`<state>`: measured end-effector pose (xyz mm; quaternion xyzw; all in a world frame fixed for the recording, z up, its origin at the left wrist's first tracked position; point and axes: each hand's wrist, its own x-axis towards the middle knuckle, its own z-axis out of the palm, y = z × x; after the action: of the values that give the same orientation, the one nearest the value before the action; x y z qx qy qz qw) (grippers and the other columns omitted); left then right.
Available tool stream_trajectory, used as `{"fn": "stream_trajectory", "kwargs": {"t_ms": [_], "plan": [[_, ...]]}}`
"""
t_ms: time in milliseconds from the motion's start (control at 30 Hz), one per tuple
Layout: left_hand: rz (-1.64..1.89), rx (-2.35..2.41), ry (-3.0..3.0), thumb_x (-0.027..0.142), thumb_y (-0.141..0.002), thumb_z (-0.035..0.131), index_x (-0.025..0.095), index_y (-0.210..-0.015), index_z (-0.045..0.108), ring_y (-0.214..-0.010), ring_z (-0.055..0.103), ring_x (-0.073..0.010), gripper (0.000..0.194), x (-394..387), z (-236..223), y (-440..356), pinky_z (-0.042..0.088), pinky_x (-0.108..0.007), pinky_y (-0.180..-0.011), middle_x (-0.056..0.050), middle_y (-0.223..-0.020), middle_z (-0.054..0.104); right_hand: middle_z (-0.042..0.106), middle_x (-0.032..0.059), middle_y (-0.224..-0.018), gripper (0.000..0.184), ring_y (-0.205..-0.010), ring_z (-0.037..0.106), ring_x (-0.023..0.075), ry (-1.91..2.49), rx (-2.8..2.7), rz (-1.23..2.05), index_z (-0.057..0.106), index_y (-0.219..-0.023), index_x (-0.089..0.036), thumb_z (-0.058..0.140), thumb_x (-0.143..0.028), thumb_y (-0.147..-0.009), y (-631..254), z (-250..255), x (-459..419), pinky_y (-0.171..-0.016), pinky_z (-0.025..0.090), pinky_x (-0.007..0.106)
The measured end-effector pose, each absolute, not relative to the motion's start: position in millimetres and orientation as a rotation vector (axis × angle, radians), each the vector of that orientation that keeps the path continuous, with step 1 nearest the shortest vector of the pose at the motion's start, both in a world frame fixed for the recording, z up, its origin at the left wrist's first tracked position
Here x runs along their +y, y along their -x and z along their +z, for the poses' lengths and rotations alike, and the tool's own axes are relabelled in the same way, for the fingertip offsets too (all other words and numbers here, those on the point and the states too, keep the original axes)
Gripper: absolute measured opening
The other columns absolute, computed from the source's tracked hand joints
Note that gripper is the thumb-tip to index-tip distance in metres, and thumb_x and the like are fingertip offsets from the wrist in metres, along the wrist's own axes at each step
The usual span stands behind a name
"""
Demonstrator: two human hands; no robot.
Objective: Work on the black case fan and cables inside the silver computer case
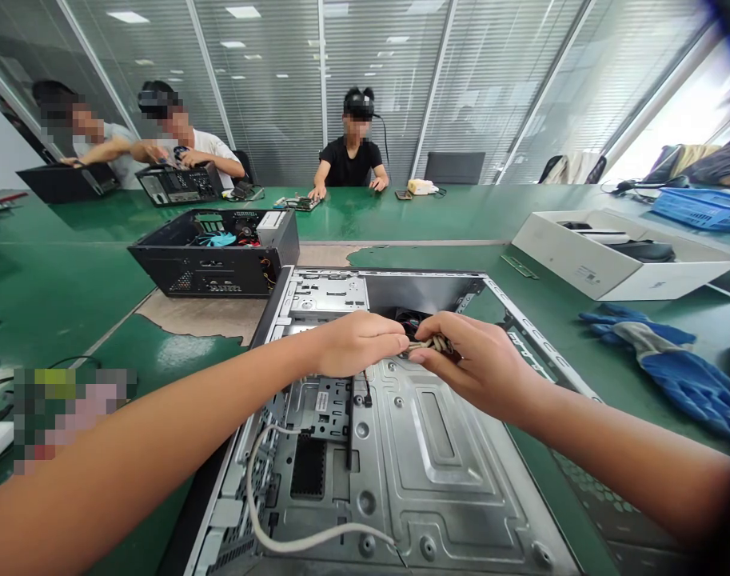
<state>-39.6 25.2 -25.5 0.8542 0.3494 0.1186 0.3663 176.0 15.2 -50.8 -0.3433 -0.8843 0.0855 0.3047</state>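
Near edge of the case: a pale grey cable loops along the near left corner, slack across the bare metal floor. A small black connector hangs on its lead farther in, just below the left hand.

Toward the far edge of the case: the cable bundle is above the floor panel, between the two hands. Its visible long axis runs roughly left to right, about parallel to the far edge. The right hand is the nearer one: thumb and forefinger are closed around the bundle, which projects leftward from that grip. The left fingertips meet its left end; whether they pinch it cannot be told.

Bundle appearance: beige-grey, thin strands gathered in tight, overlapping folds; the right end is concealed by the fingers.

Beyond the hands: dark wiring at the far wall. Past the far left corner, a second case stands on the green tabletop.
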Motion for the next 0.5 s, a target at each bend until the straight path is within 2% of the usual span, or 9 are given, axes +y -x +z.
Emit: {"fn": "stream_trajectory", "kwargs": {"t_ms": [100,233,367,500], "plan": [[0.28,0.761,-1.946,0.032,-0.094,0.035,0.022,-0.067,0.032,-0.055,0.03,-0.0109,0.028,26,-25,39,0.031,-0.027,-0.054,0.004,-0.06,0.031,0.063,0.0032,-0.074,0.021,-0.061,0.054,0.0139,0.678,-2.389,0.043,0.056,-0.091,-0.019,0.047,-0.036,-0.1,-180,-50,14,-0.058,0.041,0.026],[0.169,0.777,-2.17,0.038,-0.096,0.039,0.02,-0.071,0.039,-0.057,0.035,-0.0107,0.03,26,-27,41,0.03,-0.027,-0.057,0.004,-0.063,0.037,0.053,0.0001,-0.062,0.035,-0.054,0.043,0.013,0.603,-2.539,0.003,0.053,-0.076,-0.02,0.038,-0.035,-0.103,-180,-53,16,-0.053,0.033,0.027],[-0.059,0.933,-2.561,0.034,-0.098,0.039,0.02,-0.08,0.051,-0.056,0.042,-0.0128,0.026,25,-32,39,0.028,-0.028,-0.056,0.002,-0.062,0.049,0.047,-0.002,-0.06,0.041,-0.053,0.037,0.0114,0.854,-2.747,0.412,0.045,-0.068,-0.021,0.033,-0.039,-0.103,-175,-59,19,-0.053,0.028,0.027],[-0.312,1.142,-2.812,0.036,-0.098,0.041,0.022,-0.093,0.06,-0.053,0.049,-0.0166,0.024,19,-38,36,0.028,-0.029,-0.052,-0.002,-0.065,0.059,0.04,-0.004,-0.06,0.042,-0.055,0.032,0.0107,1.055,-2.693,0.86,0.042,-0.067,-0.021,0.034,-0.045,-0.1,-170,-56,19,-0.054,0.028,0.027]]}}
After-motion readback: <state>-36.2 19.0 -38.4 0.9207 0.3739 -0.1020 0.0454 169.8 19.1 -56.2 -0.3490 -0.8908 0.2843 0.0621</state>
